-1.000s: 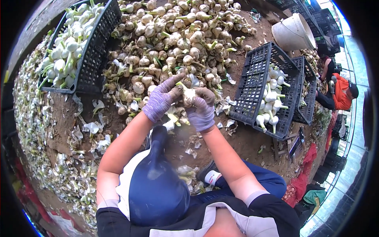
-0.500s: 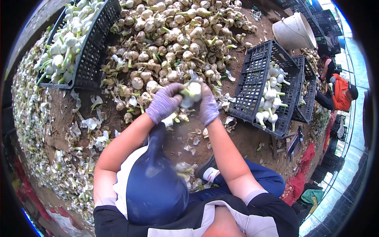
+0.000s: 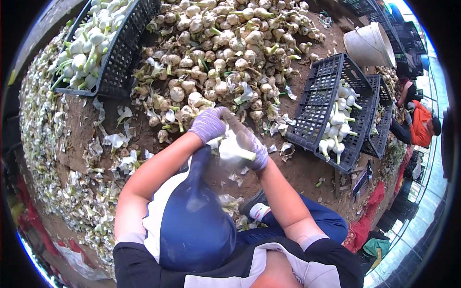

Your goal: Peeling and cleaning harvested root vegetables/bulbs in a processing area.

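A white garlic bulb with a short green-white stem is between my hands, above the ground beside my knee. My right hand, in a purple glove with stained fingers, is closed around its right side. Against the bulb's upper left is my left hand, also gloved, its fingers curled; what they pinch is hidden. Motion smears the fingertips and the bulb. Just beyond lies a large heap of unpeeled garlic, with a loose peeled-back skin at its near side.
Black crates of clean garlic stand at left and right. Behind the right crate is a white bucket. Garlic skins litter the ground at left. A person in orange sits at far right, near a red net.
The bulb has come lower and nearer, its stem now pointing right. My right hand has dropped and turned around it, and my left hand has shifted right. The view has tilted slightly.
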`<state>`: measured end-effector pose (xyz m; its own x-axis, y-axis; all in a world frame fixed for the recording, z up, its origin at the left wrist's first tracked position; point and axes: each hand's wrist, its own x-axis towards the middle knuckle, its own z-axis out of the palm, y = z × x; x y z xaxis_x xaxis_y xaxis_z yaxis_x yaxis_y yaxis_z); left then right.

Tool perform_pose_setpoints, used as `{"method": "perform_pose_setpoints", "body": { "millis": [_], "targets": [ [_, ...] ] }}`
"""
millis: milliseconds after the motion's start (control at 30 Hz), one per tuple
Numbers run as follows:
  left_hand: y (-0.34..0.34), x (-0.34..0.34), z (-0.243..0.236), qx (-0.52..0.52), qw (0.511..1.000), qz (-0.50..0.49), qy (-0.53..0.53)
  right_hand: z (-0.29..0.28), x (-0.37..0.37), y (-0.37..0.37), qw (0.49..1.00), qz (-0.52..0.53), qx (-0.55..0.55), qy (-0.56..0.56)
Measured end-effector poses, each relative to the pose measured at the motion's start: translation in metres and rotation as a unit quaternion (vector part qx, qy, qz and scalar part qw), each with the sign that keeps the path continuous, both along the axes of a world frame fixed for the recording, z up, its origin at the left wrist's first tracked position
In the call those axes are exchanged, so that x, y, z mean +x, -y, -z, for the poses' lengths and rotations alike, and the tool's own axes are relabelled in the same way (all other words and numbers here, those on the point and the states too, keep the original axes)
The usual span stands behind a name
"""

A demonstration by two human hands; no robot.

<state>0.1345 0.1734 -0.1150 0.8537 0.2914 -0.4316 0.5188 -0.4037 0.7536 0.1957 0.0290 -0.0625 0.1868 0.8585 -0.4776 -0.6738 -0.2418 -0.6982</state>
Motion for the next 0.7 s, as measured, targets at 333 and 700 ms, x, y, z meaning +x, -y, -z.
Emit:
{"method": "perform_pose_setpoints", "body": {
  "millis": [333, 700],
  "targets": [
    [0.009, -0.008, -0.005, -0.04, 0.989, 0.05, 0.13, 0.054, 0.042, 0.014, 0.911, 0.216, -0.16, 0.311],
    [-0.009, -0.011, -0.022, -0.619, 0.68, -0.335, 0.204, 0.066, 0.058, 0.049, 0.87, 0.338, 0.139, -0.331]
  ]
}}
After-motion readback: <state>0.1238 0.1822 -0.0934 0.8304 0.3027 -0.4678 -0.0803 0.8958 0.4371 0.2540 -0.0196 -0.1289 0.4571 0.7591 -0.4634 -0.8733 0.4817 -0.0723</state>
